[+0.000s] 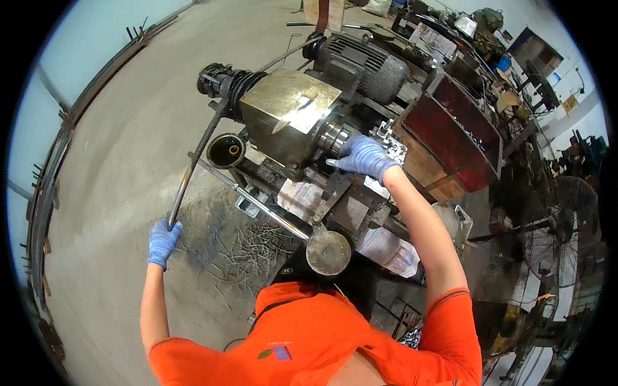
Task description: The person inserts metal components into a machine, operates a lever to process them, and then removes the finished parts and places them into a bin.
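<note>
My left hand [165, 244], in a blue-striped glove, is closed around the lower end of a long metal lever [195, 157]. That lever slants up to the black collar [239, 93] at the left end of a machine's metal headstock [283, 119]. My right hand [365, 157], gloved alike, is at the shiny spindle nose [333, 137] on the headstock's right side. Its fingers are bent in toward the spindle and the thumb points left. Whatever they pinch is hidden behind the glove. Just beyond the right hand lie bright metal pieces [390, 143].
A finned motor [364, 67] stands behind the headstock. To the right is a red metal bin [450, 128]. A silver bar [257, 204] ends in a round disc [328, 252] close to my body. Metal shavings [251, 254] litter the floor; a fan [553, 238] stands far right.
</note>
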Motion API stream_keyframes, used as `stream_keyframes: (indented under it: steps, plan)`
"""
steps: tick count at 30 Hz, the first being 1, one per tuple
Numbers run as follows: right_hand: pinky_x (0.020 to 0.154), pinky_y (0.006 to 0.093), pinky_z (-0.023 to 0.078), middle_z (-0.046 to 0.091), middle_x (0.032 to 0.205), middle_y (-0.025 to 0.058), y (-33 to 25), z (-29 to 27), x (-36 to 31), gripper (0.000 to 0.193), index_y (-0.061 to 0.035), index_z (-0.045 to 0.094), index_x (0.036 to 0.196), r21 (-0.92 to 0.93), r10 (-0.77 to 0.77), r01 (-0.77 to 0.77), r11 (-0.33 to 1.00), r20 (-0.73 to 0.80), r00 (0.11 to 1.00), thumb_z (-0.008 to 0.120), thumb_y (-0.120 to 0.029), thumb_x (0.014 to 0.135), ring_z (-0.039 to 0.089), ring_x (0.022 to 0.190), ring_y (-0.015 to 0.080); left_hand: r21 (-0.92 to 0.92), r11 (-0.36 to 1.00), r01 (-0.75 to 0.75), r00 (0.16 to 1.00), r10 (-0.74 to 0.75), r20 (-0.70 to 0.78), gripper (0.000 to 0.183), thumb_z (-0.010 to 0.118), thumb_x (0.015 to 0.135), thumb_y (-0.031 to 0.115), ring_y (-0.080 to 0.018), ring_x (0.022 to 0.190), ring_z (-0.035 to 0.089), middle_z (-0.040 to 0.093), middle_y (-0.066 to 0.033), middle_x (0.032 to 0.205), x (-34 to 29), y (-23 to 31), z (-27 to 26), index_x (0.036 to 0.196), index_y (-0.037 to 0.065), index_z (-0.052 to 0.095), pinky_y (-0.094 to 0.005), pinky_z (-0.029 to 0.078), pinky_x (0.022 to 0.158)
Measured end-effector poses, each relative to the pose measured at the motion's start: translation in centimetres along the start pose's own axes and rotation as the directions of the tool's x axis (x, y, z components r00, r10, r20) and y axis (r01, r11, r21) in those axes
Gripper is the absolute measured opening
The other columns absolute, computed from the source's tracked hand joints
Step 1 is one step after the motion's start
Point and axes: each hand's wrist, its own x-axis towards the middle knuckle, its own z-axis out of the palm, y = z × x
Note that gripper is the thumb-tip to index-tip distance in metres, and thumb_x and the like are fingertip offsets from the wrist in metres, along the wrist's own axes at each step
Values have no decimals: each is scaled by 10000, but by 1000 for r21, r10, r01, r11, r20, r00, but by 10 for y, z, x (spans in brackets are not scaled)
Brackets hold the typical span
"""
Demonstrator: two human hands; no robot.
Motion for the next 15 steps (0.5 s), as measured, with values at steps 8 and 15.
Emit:
stream_keyframes:
  steps: [8, 15]
  plan:
    - [647, 389, 483, 616, 658, 175, -40, -22, -2, 627, -13, 657, 689, -166, 111, -98, 981, 68, 992, 625, -638, 649, 613, 666, 326, 448, 880, -158, 964, 235, -122, 192, 559, 774, 231, -336, 612, 582, 580, -180, 635, 14, -3, -15, 744, 45, 595, -431, 443, 564]
    - [581, 403, 464, 568, 549, 192, -38, -8, 3, 697, 20, 614, 579, -268, 80, -78, 960, -3, 997, 572, -669, 674, 574, 533, 327, 795, 582, -174, 866, 474, -158, 185, 544, 765, 143, -279, 568, 582, 596, -109, 622, 137, -100, -56, 931, 66, 579, -392, 431, 564]
